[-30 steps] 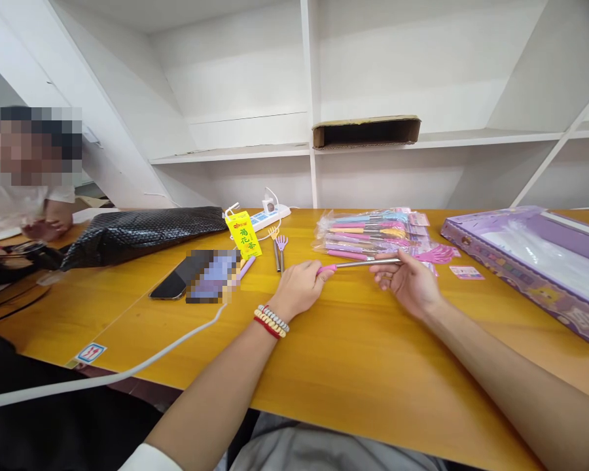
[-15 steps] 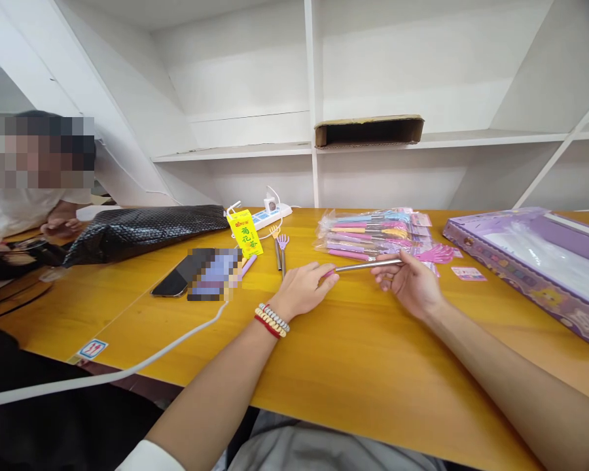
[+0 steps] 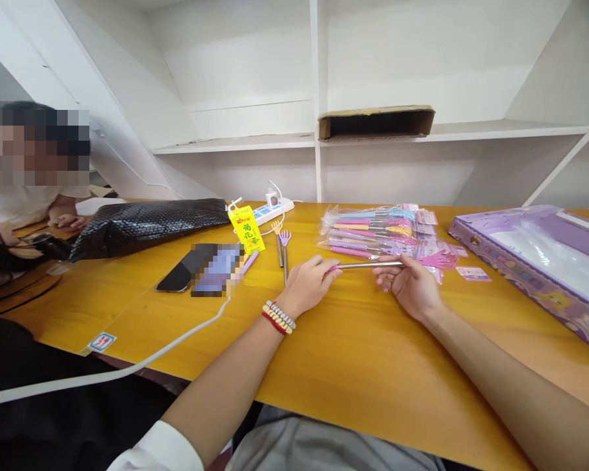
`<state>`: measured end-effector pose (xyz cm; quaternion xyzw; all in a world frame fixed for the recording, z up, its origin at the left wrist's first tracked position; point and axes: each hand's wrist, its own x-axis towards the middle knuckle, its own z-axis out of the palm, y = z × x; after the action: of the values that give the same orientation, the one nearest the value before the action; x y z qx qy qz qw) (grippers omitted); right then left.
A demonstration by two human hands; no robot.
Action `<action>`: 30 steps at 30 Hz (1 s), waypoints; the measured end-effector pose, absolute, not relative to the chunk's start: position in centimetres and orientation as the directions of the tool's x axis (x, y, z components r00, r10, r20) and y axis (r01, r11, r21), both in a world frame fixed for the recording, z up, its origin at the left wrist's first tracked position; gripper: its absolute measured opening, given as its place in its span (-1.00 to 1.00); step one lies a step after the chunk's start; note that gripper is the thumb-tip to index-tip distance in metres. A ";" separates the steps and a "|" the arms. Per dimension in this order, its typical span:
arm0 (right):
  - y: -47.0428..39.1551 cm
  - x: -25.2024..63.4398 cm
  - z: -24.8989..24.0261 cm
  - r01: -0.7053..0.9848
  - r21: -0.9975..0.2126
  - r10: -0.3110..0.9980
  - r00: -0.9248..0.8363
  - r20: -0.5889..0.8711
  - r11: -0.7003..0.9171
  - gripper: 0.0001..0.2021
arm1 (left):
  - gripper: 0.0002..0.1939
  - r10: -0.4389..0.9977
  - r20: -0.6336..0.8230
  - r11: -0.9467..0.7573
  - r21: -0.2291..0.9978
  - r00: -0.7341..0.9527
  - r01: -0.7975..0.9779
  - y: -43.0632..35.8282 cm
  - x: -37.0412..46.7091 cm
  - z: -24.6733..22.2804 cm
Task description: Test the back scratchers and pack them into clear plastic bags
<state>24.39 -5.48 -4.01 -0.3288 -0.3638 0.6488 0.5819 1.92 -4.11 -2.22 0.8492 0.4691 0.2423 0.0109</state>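
A back scratcher (image 3: 366, 265) with a metal rod and a pink hand-shaped head lies level above the table between my hands. My left hand (image 3: 308, 281) is closed round its pink handle end. Fingers of my right hand (image 3: 415, 284) pinch the rod near the pink head, which points right. Two more scratchers, one yellow (image 3: 276, 229) and one purple (image 3: 285, 239), lie beyond my left hand, their lower ends partly hidden. Behind my right hand sit several wrapped scratchers in clear plastic bags (image 3: 373, 229).
A purple display box (image 3: 530, 281) stands at the right, near a small pink card (image 3: 474, 274). Leftward are a yellow drink carton (image 3: 248, 230), two phones (image 3: 181, 269), a power strip (image 3: 269, 210), a white cable, a black bag (image 3: 147, 226) and a seated person.
The view has shifted slightly. Both hands keep their hold on the scratcher with hardly any change in pose.
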 end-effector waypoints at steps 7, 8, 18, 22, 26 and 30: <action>-5.6 24.7 -4.4 -0.460 -0.886 0.996 -0.089 -0.010 -0.050 -0.71 | -0.66 0.826 0.311 -0.555 0.298 0.471 0.777 -3.5 2.3 -1.7; -5.5 24.7 -4.4 -0.450 -0.892 0.997 -0.073 -0.013 -0.044 -0.71 | -0.67 0.829 0.286 -0.554 0.308 0.480 0.773 -3.3 2.5 -1.6; -5.4 25.2 -4.6 -0.480 -0.869 0.990 -0.117 -0.072 -0.120 -0.85 | -0.64 0.799 0.297 -0.597 0.288 0.522 0.749 -2.6 2.7 -2.6; -5.4 25.3 -4.5 -0.460 -0.876 0.988 -0.115 -0.104 -0.145 -0.81 | -0.64 0.749 0.328 -0.654 0.232 0.575 0.720 -2.9 2.3 -2.7; -5.4 25.3 -4.5 -0.424 -0.893 0.986 -0.132 -0.101 -0.149 -0.76 | -0.64 0.724 0.339 -0.674 0.163 0.601 0.720 -3.3 2.2 -2.4; -5.6 25.4 -4.7 -0.403 -0.904 0.984 -0.160 -0.081 -0.140 -0.75 | -0.61 0.726 0.339 -0.670 0.153 0.598 0.727 -3.9 2.6 -2.5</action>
<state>25.36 -5.60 -4.69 -0.3744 -0.3877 0.6555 0.5290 2.61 -3.90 -2.52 0.8939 0.4064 0.1891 -0.0006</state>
